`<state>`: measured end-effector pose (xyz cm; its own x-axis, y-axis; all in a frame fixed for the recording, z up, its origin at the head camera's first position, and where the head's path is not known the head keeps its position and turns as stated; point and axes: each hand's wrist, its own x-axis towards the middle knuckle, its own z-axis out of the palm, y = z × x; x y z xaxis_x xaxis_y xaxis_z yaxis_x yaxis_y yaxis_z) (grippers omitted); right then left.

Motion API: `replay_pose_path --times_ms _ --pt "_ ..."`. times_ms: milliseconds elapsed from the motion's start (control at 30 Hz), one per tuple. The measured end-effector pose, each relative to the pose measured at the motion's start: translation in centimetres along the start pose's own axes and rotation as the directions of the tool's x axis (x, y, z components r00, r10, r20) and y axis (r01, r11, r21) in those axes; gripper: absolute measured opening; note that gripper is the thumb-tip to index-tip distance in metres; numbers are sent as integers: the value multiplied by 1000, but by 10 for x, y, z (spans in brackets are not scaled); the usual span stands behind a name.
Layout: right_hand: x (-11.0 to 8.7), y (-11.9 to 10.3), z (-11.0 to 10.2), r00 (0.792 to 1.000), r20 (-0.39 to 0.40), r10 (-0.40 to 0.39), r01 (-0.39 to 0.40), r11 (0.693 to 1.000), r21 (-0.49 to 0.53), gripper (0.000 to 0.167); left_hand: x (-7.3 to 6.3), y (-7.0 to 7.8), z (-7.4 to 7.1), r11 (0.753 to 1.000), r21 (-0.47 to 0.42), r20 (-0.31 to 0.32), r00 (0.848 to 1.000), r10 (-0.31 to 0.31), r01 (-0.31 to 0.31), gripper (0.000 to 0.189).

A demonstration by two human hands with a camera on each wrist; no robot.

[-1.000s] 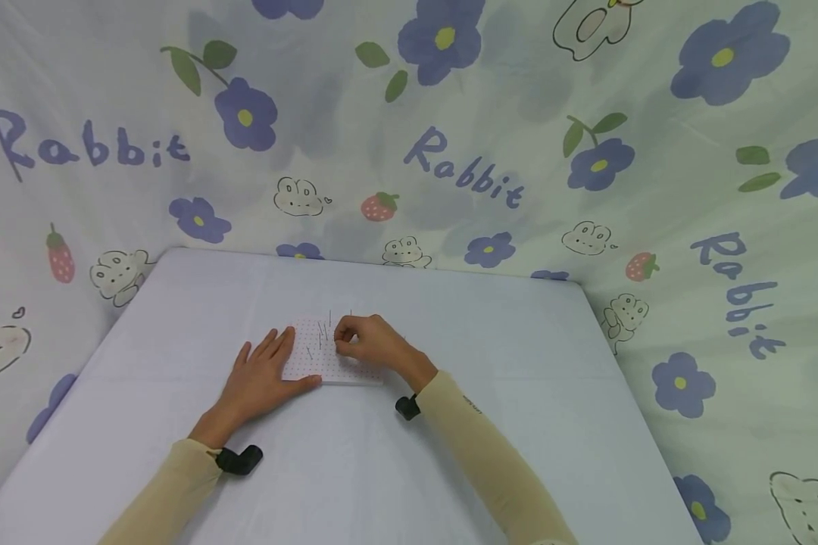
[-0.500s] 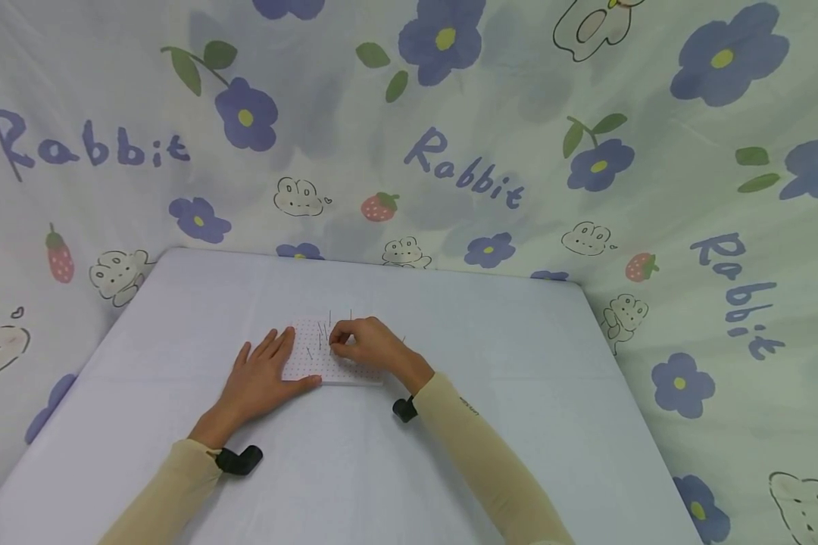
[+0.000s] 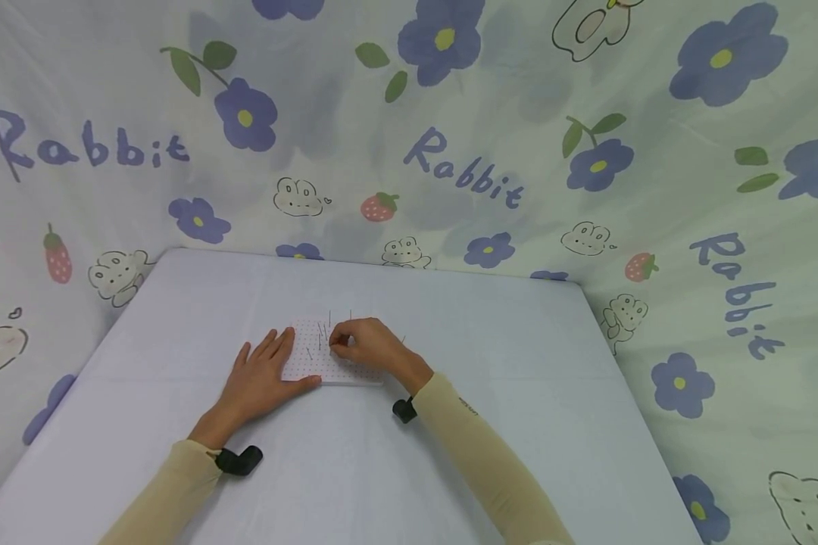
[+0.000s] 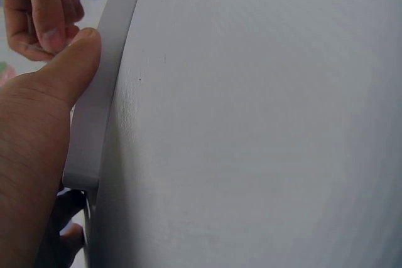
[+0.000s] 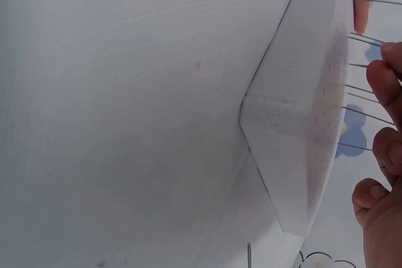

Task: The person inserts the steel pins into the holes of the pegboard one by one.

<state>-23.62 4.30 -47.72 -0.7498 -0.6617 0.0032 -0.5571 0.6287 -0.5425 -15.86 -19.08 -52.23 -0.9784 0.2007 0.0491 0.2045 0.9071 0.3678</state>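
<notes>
A white foam block (image 3: pixel 348 371) with rows of small dots lies on the table. Several thin needles (image 3: pixel 320 333) stand in it, mostly upright, a few leaning. My left hand (image 3: pixel 259 378) lies spread at the block's near left corner, thumb along the front edge and straight fingers along the left side. Over the middle of the block, my right hand (image 3: pixel 368 342) has thumb and index finger pinched together among the needles. In the left wrist view a thin needle (image 4: pixel 38 48) shows at those fingertips. Its lower end is hidden.
One more needle (image 5: pixel 249 255) lies on the white tablecloth (image 3: pixel 491 424) to the right of the block. A printed curtain (image 3: pixel 354 151) with flowers and rabbits hangs behind and beside the table.
My right hand has shifted slightly left over the block, then held nearly still. A needle behind it shows more fully. My left hand stays in place.
</notes>
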Motion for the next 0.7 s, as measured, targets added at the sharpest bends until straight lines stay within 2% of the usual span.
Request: replay_pose_path --times_ms 200,433,700 --pt "0 -1 4 1000 8 12 -11 999 -49 6 -1 0 0 1000 -10 -2 1000 1 -1 116" --pt "0 -1 5 1000 -18 7 -9 997 -82 7 -1 0 0 1000 -16 -1 1000 6 -6 116" --pt "-6 8 5 997 -41 60 -63 995 -78 9 1 -1 1 1000 -4 16 1000 -1 1 119"
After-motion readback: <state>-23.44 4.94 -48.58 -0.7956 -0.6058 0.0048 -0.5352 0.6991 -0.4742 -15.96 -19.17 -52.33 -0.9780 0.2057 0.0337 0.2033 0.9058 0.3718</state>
